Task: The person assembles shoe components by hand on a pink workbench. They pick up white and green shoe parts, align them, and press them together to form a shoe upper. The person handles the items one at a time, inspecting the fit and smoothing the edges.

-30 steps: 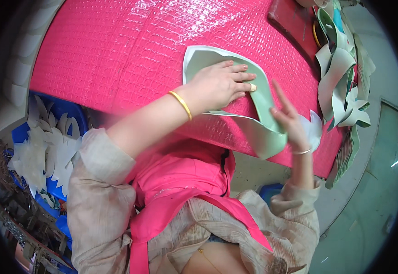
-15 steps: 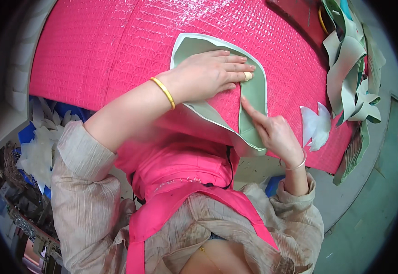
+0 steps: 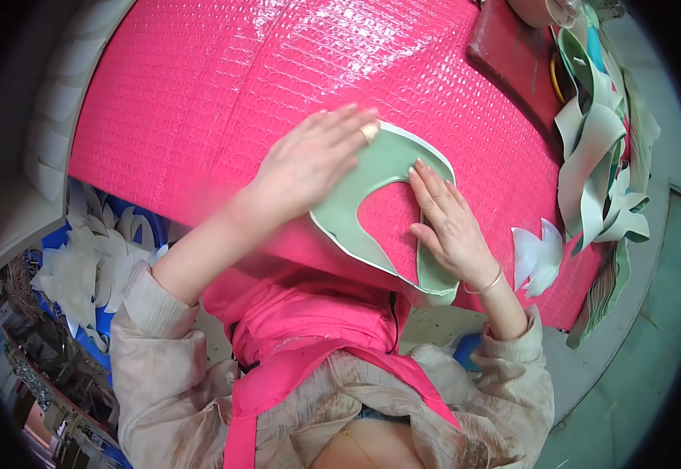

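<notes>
Item: soft green piece (image 3: 399,156), one, curved into a collar-like loop around a cut-out, with a pale outer edge. It lies on the near part of the desk (image 3: 200,102), close to the person's apron (image 3: 317,297). The desk's glossy pink textured surface shows through the cut-out. The two limbs of the loop meet at the near end.

Left hand (image 3: 309,156): spread flat over the far left part of the piece, palm down, fingers straight and side by side, gripping nothing. It is blurred; whether it presses on the piece or is just above it, cannot be told. One finger bears a pale band (image 3: 369,131).

Right hand (image 3: 454,234): palm down on the right limb, fingers extended toward the far side, thumb apart, not closed around anything. A thin bangle (image 3: 485,283) circles the wrist.

Surroundings: one whitish pointed cut-out (image 3: 538,254), on the desk to the right of the right hand; one dark red board (image 3: 516,66), at the far right; green-and-white strips (image 3: 591,152), heaped and draped along the right edge; a quantity of pale scraps (image 3: 82,266), in and over a blue container (image 3: 94,350) at lower left, beyond the desk's edge.
</notes>
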`<state>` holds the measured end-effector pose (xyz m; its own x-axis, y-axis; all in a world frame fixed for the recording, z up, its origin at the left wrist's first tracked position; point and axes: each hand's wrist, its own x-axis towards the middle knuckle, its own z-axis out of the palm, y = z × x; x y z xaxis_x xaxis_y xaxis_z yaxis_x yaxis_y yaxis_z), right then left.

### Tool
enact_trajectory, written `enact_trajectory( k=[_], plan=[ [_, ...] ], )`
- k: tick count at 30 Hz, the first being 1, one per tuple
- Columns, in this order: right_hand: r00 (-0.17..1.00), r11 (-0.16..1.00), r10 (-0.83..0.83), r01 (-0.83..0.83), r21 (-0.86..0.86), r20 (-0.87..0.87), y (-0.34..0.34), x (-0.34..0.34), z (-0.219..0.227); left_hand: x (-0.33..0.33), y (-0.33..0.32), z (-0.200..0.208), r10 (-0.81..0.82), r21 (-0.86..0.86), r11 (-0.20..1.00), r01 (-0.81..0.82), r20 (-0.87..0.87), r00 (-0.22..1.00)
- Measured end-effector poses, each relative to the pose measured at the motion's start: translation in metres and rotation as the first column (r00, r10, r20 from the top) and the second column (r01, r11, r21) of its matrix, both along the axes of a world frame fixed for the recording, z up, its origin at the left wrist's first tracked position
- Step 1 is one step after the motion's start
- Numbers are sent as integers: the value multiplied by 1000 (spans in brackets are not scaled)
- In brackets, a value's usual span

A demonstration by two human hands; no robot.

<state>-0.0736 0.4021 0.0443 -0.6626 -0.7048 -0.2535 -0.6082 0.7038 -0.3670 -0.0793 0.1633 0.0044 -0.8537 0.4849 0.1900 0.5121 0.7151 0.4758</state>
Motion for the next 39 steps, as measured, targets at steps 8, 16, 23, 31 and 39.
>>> enact_trajectory(
  k=[8,16,23,31,39],
  plan=[
    [974,998,54,-45,43,-222,-7,-50,-15,8,-32,14,-20,-125,992,13,-53,998],
    [974,939,-223,227,-259,46,-8,-63,0,62,98,106,-50,64,997,51,-19,999],
    [676,672,-510,699,-244,532,48,-14,23,87,45,108,-158,-501,855,135,-3,987],
    [960,935,113,-190,-299,-258,-34,55,-8,106,-19,26,-191,-458,888,48,-271,944],
    [977,994,-104,98,-43,-184,76,2,5,72,-25,59,-228,-199,960,198,-141,963]
  ],
)
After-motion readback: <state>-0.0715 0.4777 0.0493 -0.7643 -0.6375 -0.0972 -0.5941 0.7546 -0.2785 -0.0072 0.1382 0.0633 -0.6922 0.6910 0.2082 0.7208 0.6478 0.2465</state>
